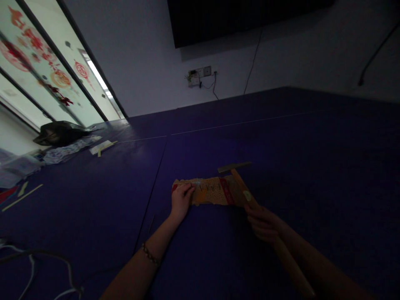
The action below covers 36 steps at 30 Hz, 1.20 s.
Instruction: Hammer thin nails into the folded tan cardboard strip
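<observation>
My right hand (262,223) is wrapped round the wooden handle of a hammer (242,185). The narrow dark hammer head is raised near the far right end of a tan board (212,193), which has red bands and a dotted surface. My left hand (183,200) rests on the board's left end, thumb and fingertips pinched together on its top. Whatever they hold is too small and dark to make out. Right beside those fingertips, several thin dark nail-like pieces (211,188) stand in a row on the board. A beaded bracelet (149,253) circles my left wrist.
The board lies on a large dark blue table (118,200) with seams. At the left are a black bag (61,132), a clear plastic box (18,168), yellow strips (22,196) and a white piece (101,147). Cables (67,266) lie lower left. Wall sockets (201,73) are beyond.
</observation>
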Tool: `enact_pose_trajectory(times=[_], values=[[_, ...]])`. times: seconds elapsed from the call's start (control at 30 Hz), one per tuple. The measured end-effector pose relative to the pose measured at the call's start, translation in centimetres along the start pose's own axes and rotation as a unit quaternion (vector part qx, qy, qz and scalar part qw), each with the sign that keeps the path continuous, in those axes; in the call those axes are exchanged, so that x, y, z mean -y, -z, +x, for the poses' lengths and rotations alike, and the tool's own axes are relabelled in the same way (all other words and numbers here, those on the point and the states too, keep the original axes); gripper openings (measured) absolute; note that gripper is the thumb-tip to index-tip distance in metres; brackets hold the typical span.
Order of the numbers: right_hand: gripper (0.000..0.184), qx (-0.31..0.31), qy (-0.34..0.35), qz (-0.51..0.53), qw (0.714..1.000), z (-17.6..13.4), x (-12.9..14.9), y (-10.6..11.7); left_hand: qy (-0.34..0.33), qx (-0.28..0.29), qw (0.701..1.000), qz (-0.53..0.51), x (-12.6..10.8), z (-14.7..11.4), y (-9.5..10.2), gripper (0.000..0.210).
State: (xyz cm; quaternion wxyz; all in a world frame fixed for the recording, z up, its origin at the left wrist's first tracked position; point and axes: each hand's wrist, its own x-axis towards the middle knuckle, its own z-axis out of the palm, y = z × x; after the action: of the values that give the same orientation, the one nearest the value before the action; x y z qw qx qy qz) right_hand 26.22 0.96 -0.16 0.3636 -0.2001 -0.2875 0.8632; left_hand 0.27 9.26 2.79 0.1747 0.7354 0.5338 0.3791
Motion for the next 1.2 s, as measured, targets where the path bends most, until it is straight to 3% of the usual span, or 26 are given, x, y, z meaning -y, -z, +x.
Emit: enact_pose_trajectory(times=[0.4,0.5,0.67,0.77,0.83,1.07,1.2], values=[[0.045,-0.117,0.0,-0.065,0.991,-0.1,0.4,-1.6,0.003,0.012,1.0,0.017,0.2,0.0,0.0,0.014],[0.043,-0.159,0.008,-0.101,0.982,-0.5,0.9,-3.5,0.001,0.018,1.0,0.011,0.3,0.0,0.0,0.014],[0.048,-0.317,-0.018,-0.22,0.923,-0.8,1.4,-10.9,-0.002,0.027,1.0,-0.007,0.6,0.1,-0.3,0.014],[0.041,-0.328,-0.049,-0.275,0.903,0.2,0.8,-14.9,-0.003,0.029,0.999,-0.022,0.6,0.2,-0.4,0.012],[0.033,-0.338,-0.065,-0.311,0.886,1.2,0.5,-16.4,-0.006,0.035,0.999,-0.031,0.6,0.2,-0.4,0.013],[0.035,-0.373,-0.055,-0.419,0.826,4.1,-0.2,-17.5,-0.009,0.042,0.998,-0.04,0.2,0.3,-0.2,0.014],[0.034,-0.384,-0.036,-0.432,0.815,4.1,-1.0,-17.1,-0.011,0.039,0.999,-0.036,0.1,0.3,-0.2,0.017]])
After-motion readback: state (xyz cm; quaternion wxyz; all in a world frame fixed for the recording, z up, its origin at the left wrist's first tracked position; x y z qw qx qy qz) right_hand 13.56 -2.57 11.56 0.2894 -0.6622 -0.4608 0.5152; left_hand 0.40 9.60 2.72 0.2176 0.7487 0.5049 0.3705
